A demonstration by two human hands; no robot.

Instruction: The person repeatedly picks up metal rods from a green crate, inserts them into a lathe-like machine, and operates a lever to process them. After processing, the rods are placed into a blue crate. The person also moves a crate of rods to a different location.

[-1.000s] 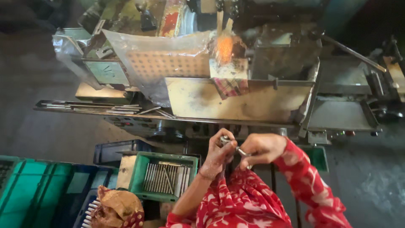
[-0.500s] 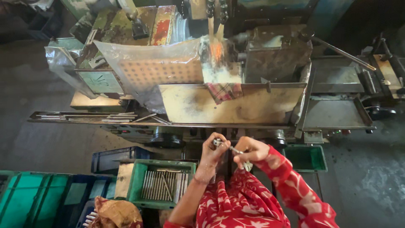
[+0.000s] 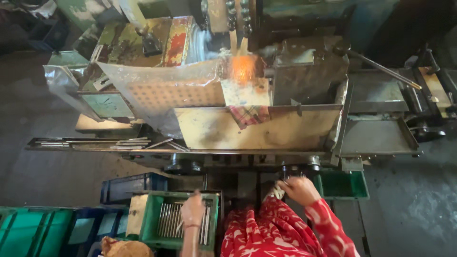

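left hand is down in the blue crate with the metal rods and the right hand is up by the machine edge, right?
Not quite: in the head view the left hand reaches into a green crate of metal rods, not a blue one. The right hand is by the machine edge.

The two hands, which a second ago met in front of the body around a thin metal rod, have now separated. The left hand [image 3: 193, 209] has moved out toward eight o'clock and reaches over the green crate [image 3: 148, 223], its fingers [image 3: 195, 195] at the row of metal rods [image 3: 169, 220] lying inside. The right hand [image 3: 297, 189] has shifted toward three o'clock, close to the small green bin [image 3: 342, 186], gripping something pale that is too small to identify. The view has also tilted slightly.
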